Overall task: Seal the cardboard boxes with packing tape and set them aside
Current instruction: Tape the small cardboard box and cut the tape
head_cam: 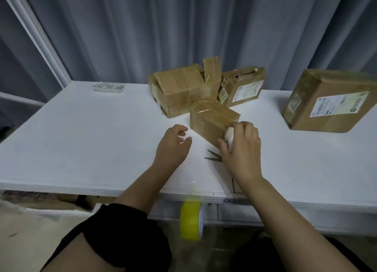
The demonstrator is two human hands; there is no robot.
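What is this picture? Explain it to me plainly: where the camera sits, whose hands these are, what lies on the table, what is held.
There is no machine here. One camera worn on a person's head looks down at their two bare hands. The right hand grips the near corner of a small cardboard box on the white table. Dark scissors lie partly under that hand. The left hand holds nothing, its fingers loosely curled. Behind stand an open-flapped box, a labelled box and, at the right, a larger labelled box. A yellow tape roll, blurred, shows below the table's near edge.
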